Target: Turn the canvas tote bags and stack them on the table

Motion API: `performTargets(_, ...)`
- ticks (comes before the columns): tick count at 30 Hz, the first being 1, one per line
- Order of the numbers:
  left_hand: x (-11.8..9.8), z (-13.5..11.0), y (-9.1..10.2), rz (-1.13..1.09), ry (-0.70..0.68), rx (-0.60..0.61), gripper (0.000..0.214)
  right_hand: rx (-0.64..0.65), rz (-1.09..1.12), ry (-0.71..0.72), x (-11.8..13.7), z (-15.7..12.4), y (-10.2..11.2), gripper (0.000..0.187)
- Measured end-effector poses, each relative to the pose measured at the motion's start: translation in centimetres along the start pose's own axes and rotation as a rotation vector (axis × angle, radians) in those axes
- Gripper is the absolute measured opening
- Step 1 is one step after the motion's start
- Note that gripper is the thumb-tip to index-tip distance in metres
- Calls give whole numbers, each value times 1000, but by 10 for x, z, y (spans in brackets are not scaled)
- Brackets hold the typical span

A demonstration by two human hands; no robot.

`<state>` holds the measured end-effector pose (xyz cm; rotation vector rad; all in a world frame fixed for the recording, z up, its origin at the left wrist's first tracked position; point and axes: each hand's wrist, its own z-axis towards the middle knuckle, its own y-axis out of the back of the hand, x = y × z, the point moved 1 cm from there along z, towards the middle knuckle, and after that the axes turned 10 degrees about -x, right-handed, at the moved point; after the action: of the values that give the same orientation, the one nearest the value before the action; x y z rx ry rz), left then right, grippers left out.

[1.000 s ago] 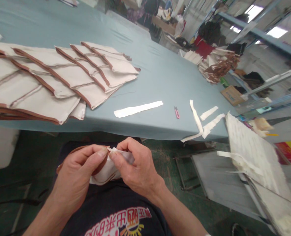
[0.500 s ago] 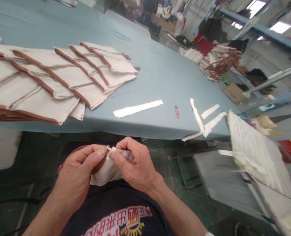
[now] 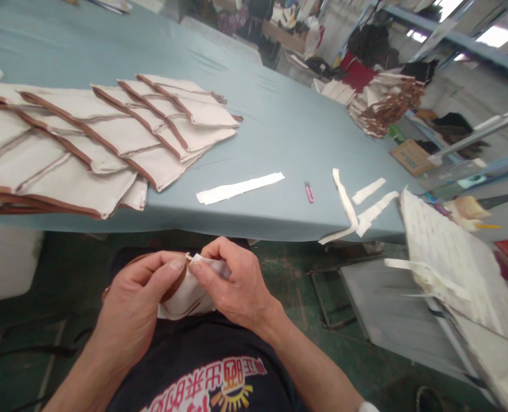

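Only my view has drifted slightly; in front of the table [image 3: 279, 143], left hand [image 3: 137, 300] and right hand [image 3: 234, 286] pinch the cream piece [image 3: 184, 298] at its edge: edge work, I judge, calling for steady tension.

Cloth stack [image 3: 120, 131] obstructs tabletop [image 3: 275, 126] left. Passage: between white strip [image 3: 240, 187] and pink snips [image 3: 309, 193]. Held cloth [image 3: 187, 297] blocks gap between left hand [image 3: 144, 294] and right hand [image 3: 232, 283].

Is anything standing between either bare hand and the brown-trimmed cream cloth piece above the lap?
Nothing visible is: the bare left hand and bare right hand both pinch the brown-trimmed cream cloth piece directly. The blue-green covered table lies beyond them, not in between.
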<state>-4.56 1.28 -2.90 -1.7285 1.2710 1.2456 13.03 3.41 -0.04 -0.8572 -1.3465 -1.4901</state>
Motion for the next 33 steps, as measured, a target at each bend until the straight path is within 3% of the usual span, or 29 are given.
performTargets(6, -9, -4, -3, -29, -22, 6, 40, 15, -18, -85, -1, 0, 2, 27)
performTargets(12, -9, -2, 1, -20, -60, 42, 40, 88, -14, -52, -4, 6, 3, 26)
performTargets(19, -4, 1, 9, 63, -28, 113, 40, 169, 80, -225, -12, 6, 2, 33)
performTargets(26, -17, 0, -1, 153, -51, 137, 34, 167, 96, -243, -15, 7, 0, 40)
performTargets(33, -9, 2, -3, 183, -173, 82, 13, 288, 323, -398, -18, 7, -5, 53)
